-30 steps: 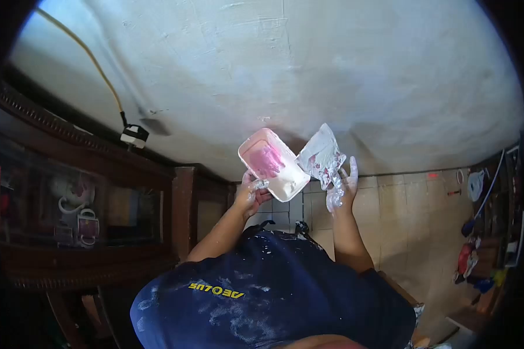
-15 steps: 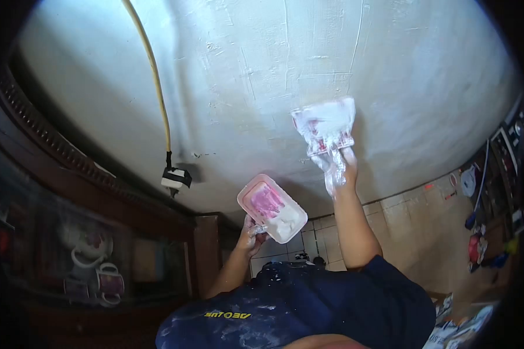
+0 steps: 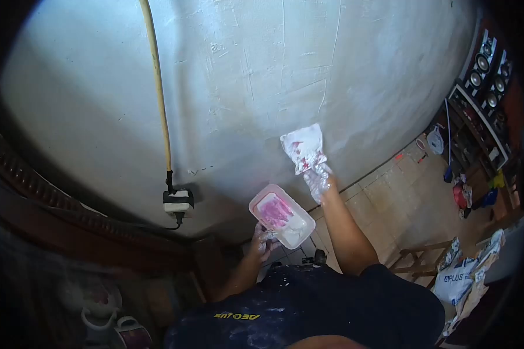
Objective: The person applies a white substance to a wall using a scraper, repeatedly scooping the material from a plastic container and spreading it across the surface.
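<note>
My right hand (image 3: 318,181), smeared white, is closed on a broad scraper (image 3: 304,146) whose blade is coated with white putty and shows reddish patches. The scraper overlaps the lower part of the pale wall (image 3: 244,104) in this view. Lower and to the left, my left hand (image 3: 263,243) grips a pink plastic tub (image 3: 252,206) by its side. White putty (image 3: 294,230) lies in one end of the tub, and pink bottom shows through streaks at the other.
A yellow cable (image 3: 159,93) runs down the wall to a black-and-white socket (image 3: 178,202). Dark wooden furniture (image 3: 70,198) stands at left. At right are speakers (image 3: 484,64), a wooden stool (image 3: 419,262) and a torn bag (image 3: 463,276) on the tiled floor (image 3: 384,203).
The scraper and my right hand have moved down and left, with the blade now tilted differently. The tub appears slightly lower and further right. The camera view has turned, showing more at right.
</note>
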Demonstrator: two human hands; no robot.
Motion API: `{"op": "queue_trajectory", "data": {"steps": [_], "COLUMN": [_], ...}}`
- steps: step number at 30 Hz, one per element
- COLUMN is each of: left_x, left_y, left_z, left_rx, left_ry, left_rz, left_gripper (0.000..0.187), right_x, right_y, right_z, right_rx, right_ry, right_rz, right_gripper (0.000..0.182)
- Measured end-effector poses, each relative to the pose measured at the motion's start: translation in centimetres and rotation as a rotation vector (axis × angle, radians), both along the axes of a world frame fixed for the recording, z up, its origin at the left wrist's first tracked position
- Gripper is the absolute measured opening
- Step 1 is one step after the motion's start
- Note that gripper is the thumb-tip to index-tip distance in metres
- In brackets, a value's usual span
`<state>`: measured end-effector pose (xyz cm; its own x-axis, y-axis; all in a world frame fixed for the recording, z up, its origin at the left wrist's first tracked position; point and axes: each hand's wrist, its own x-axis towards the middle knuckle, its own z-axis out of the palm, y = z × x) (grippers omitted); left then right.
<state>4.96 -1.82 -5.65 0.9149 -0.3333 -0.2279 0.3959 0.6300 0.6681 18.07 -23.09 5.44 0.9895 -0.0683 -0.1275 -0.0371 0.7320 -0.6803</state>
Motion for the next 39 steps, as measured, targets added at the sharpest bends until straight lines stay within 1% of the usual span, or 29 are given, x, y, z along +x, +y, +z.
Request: {"op": "queue_trajectory", "data": {"steps": [1, 2, 3, 4, 6, 7, 9, 10, 12, 15, 17, 18, 19, 21, 22, 23, 24, 25, 26, 27, 28, 29, 30, 32, 33, 35, 36, 38, 39], "left_x": [-0.3, -0.3, 0.0, 0.1, 0.2, 0.1, -0.3, 0.1, 0.2, 0.1, 0.2, 0.1, 0.0, 0.2, 0.3, 0.3, 0.2, 0.0, -0.2, -0.2, 0.2, 0.4, 0.1, -0.2, -0.4, -0.3, -0.1, -0.5, -0.7], "left_y": [0.3, 0.6, 0.8, 0.9, 1.1, 1.1, 1.0, 1.0, 1.1, 1.6, 1.8, 1.8, 1.6, 1.7, 1.8, 1.8, 1.7, 1.7, 1.7, 1.8, 1.8, 1.8, 1.9, 2.0, 2.2, 2.4, 2.3, 2.3, 2.3], "left_z": [0.0, -0.2, -0.7, -0.8, 0.0, 0.4, 0.3, 0.0, -0.8, -1.7, -1.5, -1.1, -0.7, -1.2, -1.3, -0.8, 0.0, 0.4, 0.0, -0.6, -0.8, -0.6, -0.4, 0.1, 0.0, 0.1, 0.4, 0.7, 0.7], "left_rx": [-0.006, -0.008, -0.011, -0.012, 0.009, 0.028, 0.008, -0.012, -0.028, -0.050, -0.057, -0.043, -0.028, -0.026, -0.023, -0.019, -0.013, -0.007, -0.002, -0.039, -0.081, -0.086, -0.099, -0.092, -0.093, -0.072, -0.076, -0.085, -0.087], "left_ry": [0.020, 0.026, 0.010, -0.004, -0.009, -0.022, -0.027, -0.040, -0.036, -0.021, -0.013, -0.012, -0.007, -0.018, -0.034, -0.029, -0.029, -0.030, -0.027, -0.047, -0.074, -0.077, -0.046, -0.029, -0.024, -0.035, -0.038, -0.026, -0.019], "left_rz": [-0.005, -0.016, -0.028, -0.036, -0.033, -0.020, -0.020, -0.016, -0.008, -0.014, -0.031, -0.025, -0.021, -0.035, -0.042, -0.044, -0.031, -0.018, -0.021, -0.020, -0.017, -0.017, -0.009, -0.013, -0.013, 0.013, 0.018, 0.024, 0.025], "left_gripper": [0.061, 0.061, 0.062, 0.063, 0.063, 0.063, 0.063, 0.063, 0.063, 0.063, 0.063, 0.063, 0.063, 0.063, 0.063, 0.063, 0.063, 0.063, 0.063, 0.063, 0.063, 0.063, 0.063, 0.062, 0.062, 0.063, 0.063, 0.064, 0.065], "right_x": [-0.5, -0.2, 1.1, 2.7, 3.6, 5.1, 7.7, 6.3, 4.0, 0.7, 0.0, 0.4, 0.6, 0.7, 1.4, 2.5, 3.8, 4.9, 5.4, 5.8, 5.7, 4.9, 3.3, 0.9, -0.2, -0.9, -1.0, -1.0, -0.2], "right_y": [-0.1, -0.1, -1.7, -1.7, -0.7, -0.5, -0.1, 0.6, 1.4, 0.2, -1.5, -1.5, -1.4, -1.2, -0.8, -0.3, 0.5, 1.4, 1.8, 2.0, 2.2, 2.2, 2.3, 0.9, 0.3, -0.6, -0.8, 0.4, 0.3], "right_z": [1.9, 4.0, 4.6, 6.9, 11.9, 11.0, 8.1, 7.2, 3.6, -2.4, -4.3, -2.5, 1.0, 8.4, 11.3, 13.1, 13.5, 13.6, 13.3, 11.1, 8.4, 5.5, 3.3, -2.1, -3.6, -4.7, -3.1, 6.4, 8.8], "right_rx": [0.017, 0.021, 0.030, 0.025, 0.146, 0.145, -0.015, -0.028, -0.160, -0.155, 0.013, 0.035, 0.057, 0.033, 0.004, -0.024, -0.019, -0.082, -0.146, -0.153, -0.107, -0.192, -0.211, -0.235, -0.236, 0.010, -0.071, 0.079, -0.066], "right_ry": [-0.086, -0.173, -0.318, -0.386, -0.295, -0.292, -0.106, -0.096, 0.120, 0.101, 0.064, -0.089, -0.239, -0.260, -0.316, -0.372, -0.367, -0.262, -0.156, -0.113, -0.131, -0.103, 0.111, 0.117, 0.122, 0.044, -0.057, -0.405, -0.339], "right_rz": [0.023, -0.042, 0.019, -0.012, -0.038, -0.042, -0.106, -0.184, -0.198, -0.163, -0.064, -0.056, -0.049, -0.026, -0.035, -0.043, -0.046, -0.097, -0.147, -0.190, -0.192, -0.229, -0.217, -0.147, -0.146, -0.041, -0.027, 0.038, -0.079], "right_gripper": [0.039, 0.041, 0.041, 0.042, 0.026, 0.026, 0.025, 0.024, 0.023, 0.028, 0.028, 0.029, 0.030, 0.032, 0.029, 0.027, 0.027, 0.026, 0.026, 0.024, 0.022, 0.023, 0.026, 0.033, 0.033, 0.035, 0.038, 0.038, 0.035]}}
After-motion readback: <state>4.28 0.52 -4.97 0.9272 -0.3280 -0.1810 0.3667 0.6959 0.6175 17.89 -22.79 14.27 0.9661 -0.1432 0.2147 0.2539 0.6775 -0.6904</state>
